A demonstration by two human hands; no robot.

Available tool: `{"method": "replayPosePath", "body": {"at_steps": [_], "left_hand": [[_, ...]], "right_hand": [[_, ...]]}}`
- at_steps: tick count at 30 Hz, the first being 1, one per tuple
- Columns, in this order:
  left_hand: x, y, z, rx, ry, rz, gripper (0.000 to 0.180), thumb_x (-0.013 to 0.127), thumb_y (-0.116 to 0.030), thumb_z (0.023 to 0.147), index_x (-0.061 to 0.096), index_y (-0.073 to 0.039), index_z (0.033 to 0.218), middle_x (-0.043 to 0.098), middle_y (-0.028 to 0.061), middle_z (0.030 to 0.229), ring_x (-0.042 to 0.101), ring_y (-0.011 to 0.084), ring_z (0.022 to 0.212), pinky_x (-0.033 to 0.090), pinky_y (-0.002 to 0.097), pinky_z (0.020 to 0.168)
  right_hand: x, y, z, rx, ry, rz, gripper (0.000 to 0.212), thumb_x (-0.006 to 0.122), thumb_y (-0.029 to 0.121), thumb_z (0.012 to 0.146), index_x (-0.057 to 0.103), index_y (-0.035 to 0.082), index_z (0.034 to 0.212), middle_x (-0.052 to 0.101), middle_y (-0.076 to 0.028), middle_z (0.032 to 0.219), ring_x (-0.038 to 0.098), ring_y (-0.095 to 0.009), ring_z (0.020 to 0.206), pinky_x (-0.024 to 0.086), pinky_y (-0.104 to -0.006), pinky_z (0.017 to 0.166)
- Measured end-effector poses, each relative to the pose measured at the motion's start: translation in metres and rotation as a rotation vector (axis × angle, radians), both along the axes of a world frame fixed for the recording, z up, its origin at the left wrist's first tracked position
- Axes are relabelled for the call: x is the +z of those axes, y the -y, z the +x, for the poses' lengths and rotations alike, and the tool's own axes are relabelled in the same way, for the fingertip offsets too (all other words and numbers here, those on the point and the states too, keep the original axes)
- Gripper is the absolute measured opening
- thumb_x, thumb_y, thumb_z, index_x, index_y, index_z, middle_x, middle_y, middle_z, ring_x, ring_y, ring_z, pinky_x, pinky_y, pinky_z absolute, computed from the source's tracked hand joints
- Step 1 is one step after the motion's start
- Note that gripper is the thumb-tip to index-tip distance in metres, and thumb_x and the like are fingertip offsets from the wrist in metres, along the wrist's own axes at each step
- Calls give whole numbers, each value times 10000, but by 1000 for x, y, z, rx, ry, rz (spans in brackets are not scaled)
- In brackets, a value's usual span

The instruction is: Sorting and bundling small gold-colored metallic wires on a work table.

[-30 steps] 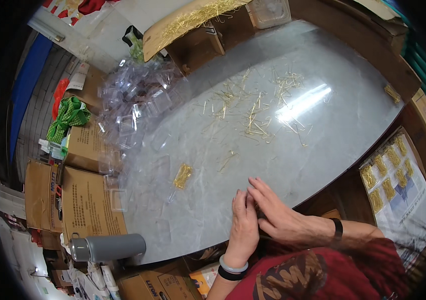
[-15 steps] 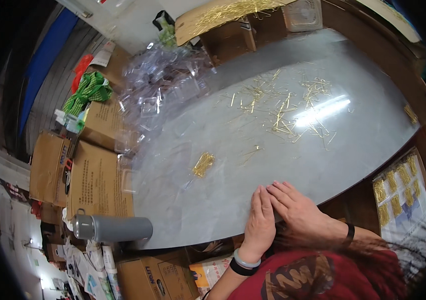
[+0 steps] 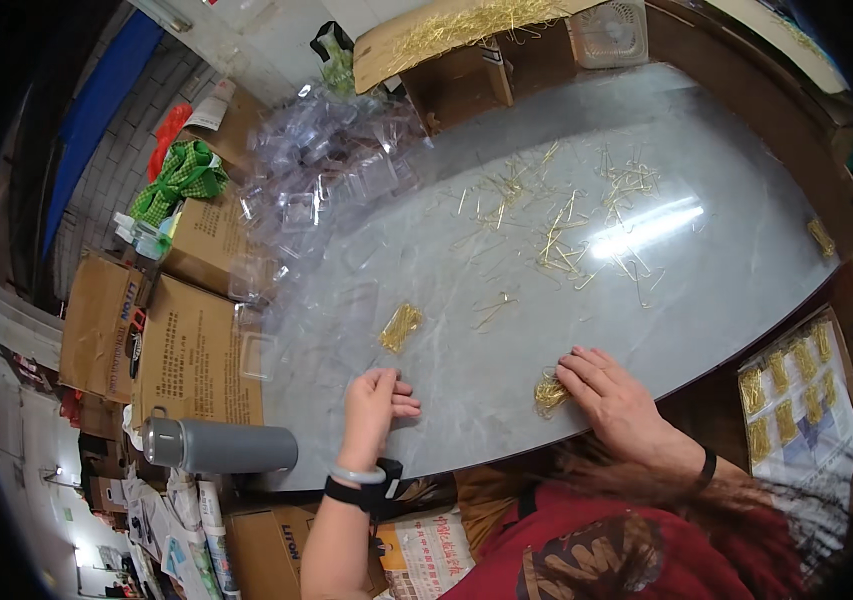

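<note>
Near the table's front edge, my right hand (image 3: 614,402) lies with its fingers stretched out, the fingertips against a small clump of gold wire hooks (image 3: 550,393). My left hand (image 3: 376,402) is farther left over the tabletop, fingers loosely bent and apart, with nothing visible in them. Just beyond it lies a neat bundle of gold hooks (image 3: 401,327). Loose gold hooks (image 3: 558,238) are scattered across the middle and far part of the grey table (image 3: 426,260).
Clear plastic boxes (image 3: 331,160) are heaped at the far left. A grey bottle (image 3: 226,445) lies near the left edge, by cardboard boxes (image 3: 196,350). More hooks fill a cardboard tray (image 3: 476,25) at the back. Packed hook bundles (image 3: 786,395) lie in rows at right.
My hands were together near the front edge and have parted. The left has moved left; the right has shifted slightly right, and the clump of hooks now shows beside it.
</note>
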State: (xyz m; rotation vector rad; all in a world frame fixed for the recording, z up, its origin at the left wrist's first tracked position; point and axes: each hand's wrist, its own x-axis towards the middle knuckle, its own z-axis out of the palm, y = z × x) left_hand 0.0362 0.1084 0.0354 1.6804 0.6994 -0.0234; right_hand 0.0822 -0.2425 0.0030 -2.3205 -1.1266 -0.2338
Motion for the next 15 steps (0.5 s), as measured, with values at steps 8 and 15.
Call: {"method": "replayPosePath", "body": {"at_steps": [8,15], "left_hand": [[-5,-7,39,84,-15,-162,277,569,-170,1040,565,106,1053,671,215,940,734,288,781,650,343,667],[-4,47,-17,116,185,-431,101,543,-52,1022,546,39,978,665,222,1039,719,323,1002,635,382,892]], "right_hand": [[1,-2,-1,-21,34,-40,470,559,42,860,588,-8,1326,570,-139,1388,513,-325,1356,389,-450,1171],[4,-5,-3,-25,-13,-2,465,566,33,856,594,-3,1318,575,-134,1379,520,-328,1348,394,-457,1167]]}}
